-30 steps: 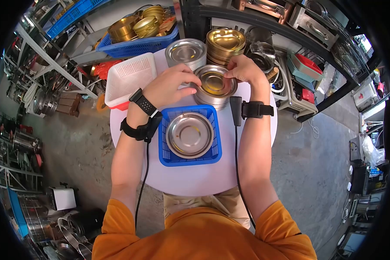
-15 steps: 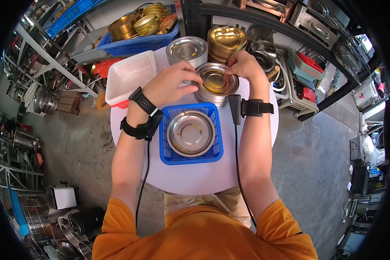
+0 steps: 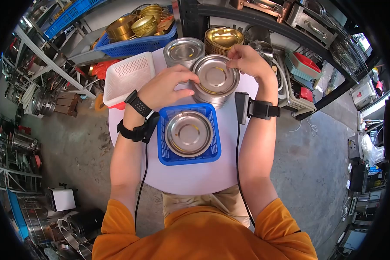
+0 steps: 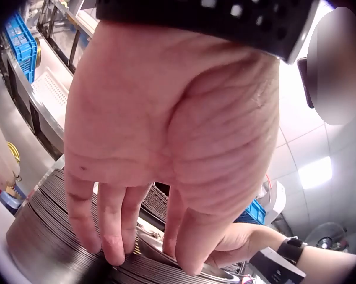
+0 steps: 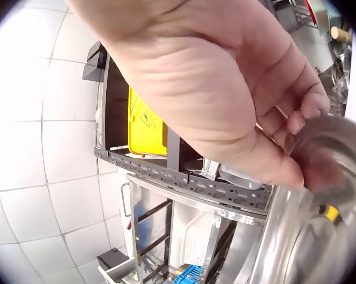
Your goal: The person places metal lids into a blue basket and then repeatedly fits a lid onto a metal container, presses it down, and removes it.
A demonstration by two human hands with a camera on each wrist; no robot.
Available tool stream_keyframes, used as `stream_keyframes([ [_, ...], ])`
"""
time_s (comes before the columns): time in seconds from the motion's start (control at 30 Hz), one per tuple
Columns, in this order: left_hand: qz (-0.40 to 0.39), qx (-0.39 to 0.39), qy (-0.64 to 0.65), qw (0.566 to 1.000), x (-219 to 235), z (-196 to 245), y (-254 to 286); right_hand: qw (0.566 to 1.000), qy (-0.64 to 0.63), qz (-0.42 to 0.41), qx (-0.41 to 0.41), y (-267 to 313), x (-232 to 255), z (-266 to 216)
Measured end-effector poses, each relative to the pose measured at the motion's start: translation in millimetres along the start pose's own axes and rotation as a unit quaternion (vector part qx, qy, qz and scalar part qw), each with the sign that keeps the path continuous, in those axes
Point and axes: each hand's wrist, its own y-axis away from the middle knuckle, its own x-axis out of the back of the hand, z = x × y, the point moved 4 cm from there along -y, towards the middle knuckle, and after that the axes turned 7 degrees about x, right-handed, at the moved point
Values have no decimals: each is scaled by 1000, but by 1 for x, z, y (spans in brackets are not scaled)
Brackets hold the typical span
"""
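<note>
A round steel plate [image 3: 216,77] lies at an angle over the top of a stack of steel plates [image 3: 213,101]. At its far right edge my right hand [image 3: 250,64] pinches the rim between thumb and fingers; the right wrist view shows the thumb pressed to the metal plate [image 5: 319,204]. Across from it, my left hand [image 3: 168,86] has its fingertips right at the left side of the stack, fingers extended downward along the layered rims [image 4: 51,228] in the left wrist view. Nearer the body, a blue basket [image 3: 162,158] holds another steel plate [image 3: 189,134].
Behind the stack stand more steel plates [image 3: 183,51] and gold heart-shaped dishes [image 3: 223,39]. A white perforated basket [image 3: 129,80] sits at the table's left edge. Metal racks and a blue crate [image 3: 136,48] of gold pans border the far side.
The top plate's far edge has come up off the stack, tilting it. My right hand has risen slightly with the rim; my left hand stays nearly in place.
</note>
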Motion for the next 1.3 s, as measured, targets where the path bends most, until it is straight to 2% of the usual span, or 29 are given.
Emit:
stream_keyframes([
  [0.07,5,0,13,1000,1,1,0,999,-35,-10,0,11,6,-26],
  [0.13,42,-31,8,999,7,3,1,993,-115,-40,13,16,7,-38],
  [0.27,52,-8,36,998,17,4,5,987,-150,-54,24,18,5,-46],
  [0.4,54,-4,72,996,31,1,12,984,-165,-58,-14,15,-2,-43],
  [0.47,59,8,92,994,32,3,12,990,-119,-72,-25,14,-8,-42],
  [0.53,85,28,67,994,32,2,10,991,-120,-61,-22,9,-11,-33],
  [0.57,85,27,67,994,30,2,9,996,-78,-40,-18,6,-11,-29],
  [0.7,31,28,40,998,14,0,4,999,20,-11,-29,0,-12,-14],
  [0.83,-8,-12,40,999,5,0,4,998,24,-20,-57,3,-8,-3],
  [0.93,-50,17,26,998,-1,2,7,997,49,-22,-64,3,-6,4],
  [1.17,-78,21,13,997,-9,2,4,992,118,32,-32,-4,-9,17],
  [1.3,-84,27,18,996,-9,5,3,989,132,53,-27,-4,-9,9],
])
